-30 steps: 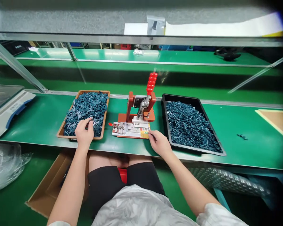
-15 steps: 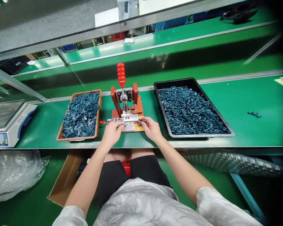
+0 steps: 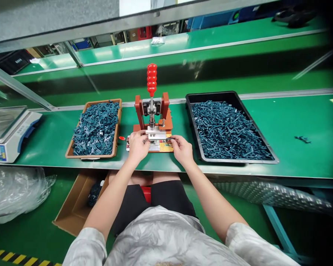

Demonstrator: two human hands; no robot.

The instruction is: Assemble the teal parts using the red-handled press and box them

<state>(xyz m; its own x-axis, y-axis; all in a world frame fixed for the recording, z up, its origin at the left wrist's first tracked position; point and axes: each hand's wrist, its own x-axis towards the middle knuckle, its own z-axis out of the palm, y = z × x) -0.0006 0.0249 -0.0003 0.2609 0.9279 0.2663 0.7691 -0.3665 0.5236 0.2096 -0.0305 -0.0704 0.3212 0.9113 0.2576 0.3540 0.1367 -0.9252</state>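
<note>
A hand press with a red ribbed handle [image 3: 152, 79] and reddish-brown frame [image 3: 165, 105] stands upright in front of me. My left hand [image 3: 138, 146] is at the left of its metal fixture [image 3: 156, 136], fingertips pinched together against it. Whatever those fingers hold is too small and covered to make out. On the fixture's right side, my right hand [image 3: 182, 149] pinches a small dark blue-green plastic part [image 3: 169, 139] between thumb and fingers. A yellow label [image 3: 166, 147] lies on the press base below it. Left of my left hand is a small red-tipped lever [image 3: 122, 138].
A brown tray [image 3: 117, 127] heaped with small blue-green plastic pieces stands left of the press. To the right, a black tray [image 3: 192, 127] holds thin blue-green pieces. A few loose pieces [image 3: 302, 139] lie farther right. A weighing scale [image 3: 12, 135] sits at far left.
My left hand has moved forward and closer in against the fixture. My right hand stays at the fixture's right side with its part. The whole view has shifted slightly.
</note>
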